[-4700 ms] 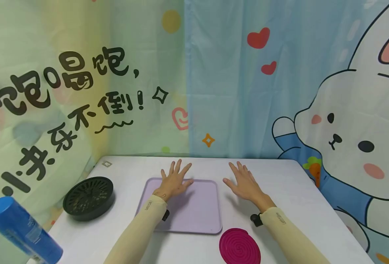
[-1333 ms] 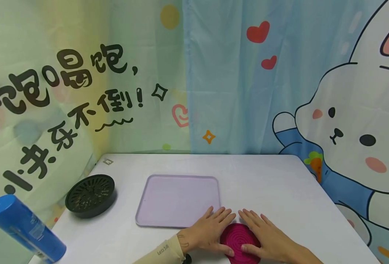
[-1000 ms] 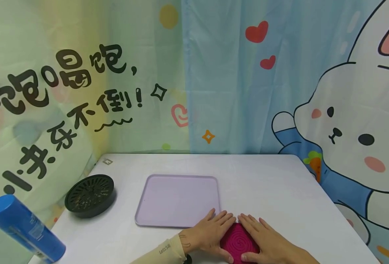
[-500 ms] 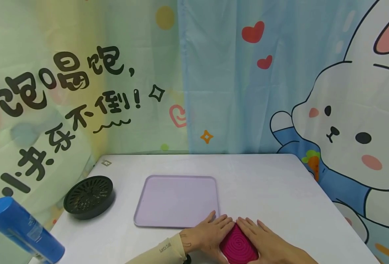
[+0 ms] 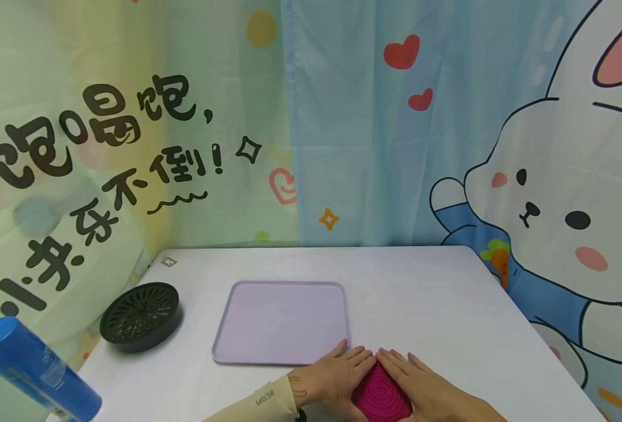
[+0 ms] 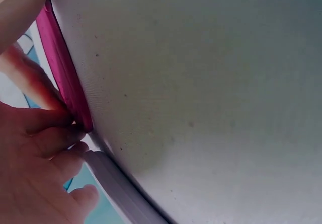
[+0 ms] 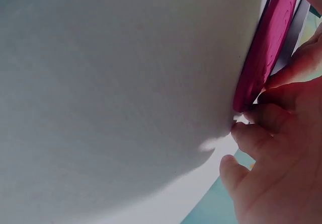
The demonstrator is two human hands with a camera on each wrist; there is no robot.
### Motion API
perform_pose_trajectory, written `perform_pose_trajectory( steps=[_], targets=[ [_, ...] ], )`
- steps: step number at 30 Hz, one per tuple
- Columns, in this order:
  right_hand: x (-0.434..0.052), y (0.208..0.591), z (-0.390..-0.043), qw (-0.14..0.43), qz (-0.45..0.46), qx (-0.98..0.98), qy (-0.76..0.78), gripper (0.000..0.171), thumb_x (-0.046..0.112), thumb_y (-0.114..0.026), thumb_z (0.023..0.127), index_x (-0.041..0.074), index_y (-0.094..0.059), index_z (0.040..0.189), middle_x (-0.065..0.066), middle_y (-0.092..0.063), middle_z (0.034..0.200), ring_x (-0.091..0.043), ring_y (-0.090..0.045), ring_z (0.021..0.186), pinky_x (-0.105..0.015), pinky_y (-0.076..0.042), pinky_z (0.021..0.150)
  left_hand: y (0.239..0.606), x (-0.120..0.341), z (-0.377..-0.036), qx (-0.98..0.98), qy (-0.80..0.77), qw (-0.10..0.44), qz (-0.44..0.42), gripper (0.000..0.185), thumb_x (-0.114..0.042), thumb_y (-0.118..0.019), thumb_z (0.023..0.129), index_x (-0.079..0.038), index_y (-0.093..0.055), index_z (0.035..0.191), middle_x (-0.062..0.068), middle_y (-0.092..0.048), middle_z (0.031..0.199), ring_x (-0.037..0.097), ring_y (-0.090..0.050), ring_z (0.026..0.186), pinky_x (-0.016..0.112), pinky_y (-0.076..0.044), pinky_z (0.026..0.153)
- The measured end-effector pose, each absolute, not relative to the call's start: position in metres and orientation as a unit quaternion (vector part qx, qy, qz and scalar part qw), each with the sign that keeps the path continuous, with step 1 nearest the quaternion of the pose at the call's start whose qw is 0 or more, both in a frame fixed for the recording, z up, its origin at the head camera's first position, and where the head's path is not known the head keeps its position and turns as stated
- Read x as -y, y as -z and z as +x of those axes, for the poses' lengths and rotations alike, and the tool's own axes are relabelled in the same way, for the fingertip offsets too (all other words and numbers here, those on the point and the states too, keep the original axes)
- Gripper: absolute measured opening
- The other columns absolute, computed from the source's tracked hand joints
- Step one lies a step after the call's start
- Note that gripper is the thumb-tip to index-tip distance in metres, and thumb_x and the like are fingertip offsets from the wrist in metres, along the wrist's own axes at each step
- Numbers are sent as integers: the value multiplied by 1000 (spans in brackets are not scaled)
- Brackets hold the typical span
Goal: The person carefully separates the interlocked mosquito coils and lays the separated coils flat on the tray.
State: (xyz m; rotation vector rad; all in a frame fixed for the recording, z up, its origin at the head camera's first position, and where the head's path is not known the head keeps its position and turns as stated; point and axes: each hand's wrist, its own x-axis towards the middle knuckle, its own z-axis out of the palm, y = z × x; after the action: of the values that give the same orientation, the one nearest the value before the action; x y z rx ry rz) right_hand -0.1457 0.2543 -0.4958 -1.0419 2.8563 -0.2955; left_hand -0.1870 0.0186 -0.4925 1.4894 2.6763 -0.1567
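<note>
A round magenta mat (image 5: 380, 397) with a spiral pattern lies at the near edge of the white table (image 5: 437, 305), just in front of the lavender tray (image 5: 281, 322). My left hand (image 5: 337, 375) holds its left side and my right hand (image 5: 421, 387) its right side, and the two squeeze it into a narrow shape. In the left wrist view my fingers (image 6: 45, 133) curl against the mat's edge (image 6: 63, 73). In the right wrist view my fingers (image 7: 271, 118) curl under the raised mat (image 7: 269, 48). Both thumbs are hidden.
A black round slotted dish (image 5: 139, 308) sits at the table's left side. A blue bottle (image 5: 31, 369) leans in the lower left corner. Printed curtains hang close behind the table and along both sides.
Both hands left the far side of the table and came to the magenta mat. Over the last second they pushed its sides together, so it went from round to narrow.
</note>
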Motion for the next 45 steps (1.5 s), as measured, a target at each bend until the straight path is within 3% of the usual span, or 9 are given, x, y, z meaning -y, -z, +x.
perform_pose_trajectory(
  steps=[10, 16, 22, 29, 32, 36, 41, 45],
  targets=[
    [-254, 494, -144, 48, -336, -933, 118, 114, 83, -56, 79, 2, -33, 156, -9, -43, 158, -32, -47, 140, -59, -43, 108, 491, -18, -188, -871, 14, 35, 489, 104, -73, -71, 78, -11, -36, 154, -1, -48, 153, 16, -42, 145, 47, -31, 122],
    [-252, 494, -144, 64, -316, -935, 147, 113, 81, -61, 78, 3, -33, 156, -6, -45, 157, -26, -49, 137, -58, -43, 109, 493, -19, -190, -859, 6, 8, 511, 101, -71, -73, 77, -9, -40, 149, -3, -53, 143, 10, -46, 139, 45, -35, 119],
    [-250, 491, -142, 118, -250, -935, 221, 111, 74, -72, 75, 10, -33, 157, 0, -47, 154, -30, -50, 135, -58, -48, 104, 497, -18, -193, -848, -8, -14, 530, 101, -71, -76, 75, -5, -42, 145, -1, -55, 137, 7, -48, 134, 42, -36, 119],
    [-250, 491, -141, 119, -244, -931, 246, 111, 73, -74, 73, 8, -35, 154, -2, -51, 150, -37, -49, 135, -51, -57, 93, 496, -18, -194, -843, -4, -31, 537, 103, -72, -76, 75, -3, -43, 145, 0, -56, 135, 7, -51, 132, 40, -37, 119],
    [-250, 490, -141, 111, -247, -932, 242, 112, 75, -73, 73, 8, -36, 154, -1, -51, 150, -35, -50, 135, -50, -55, 97, 495, -18, -194, -840, -2, -39, 541, 104, -72, -75, 74, -3, -43, 145, 0, -57, 135, 7, -51, 131, 39, -37, 118],
    [-249, 491, -141, 98, -253, -932, 242, 113, 75, -73, 74, 7, -35, 155, 1, -50, 151, -31, -52, 134, -42, -55, 99, 494, -19, -193, -841, -9, -35, 540, 104, -71, -77, 73, -3, -42, 144, 0, -57, 131, 6, -53, 127, 39, -39, 117],
    [-251, 491, -140, 96, -259, -925, 263, 112, 71, -75, 75, 4, -34, 155, -2, -49, 151, -32, -52, 132, -30, -57, 93, 492, -19, -192, -843, -20, -19, 538, 104, -69, -79, 73, -2, -42, 144, 1, -57, 131, 7, -54, 126, 38, -41, 116],
    [-251, 493, -141, 91, -280, -914, 281, 112, 66, -78, 76, 1, -32, 154, -5, -49, 149, -20, -55, 126, -24, -57, 89, 492, -19, -192, -841, -25, -24, 540, 104, -68, -79, 73, -2, -41, 145, 2, -56, 132, 8, -55, 125, 34, -43, 113]
  ],
)
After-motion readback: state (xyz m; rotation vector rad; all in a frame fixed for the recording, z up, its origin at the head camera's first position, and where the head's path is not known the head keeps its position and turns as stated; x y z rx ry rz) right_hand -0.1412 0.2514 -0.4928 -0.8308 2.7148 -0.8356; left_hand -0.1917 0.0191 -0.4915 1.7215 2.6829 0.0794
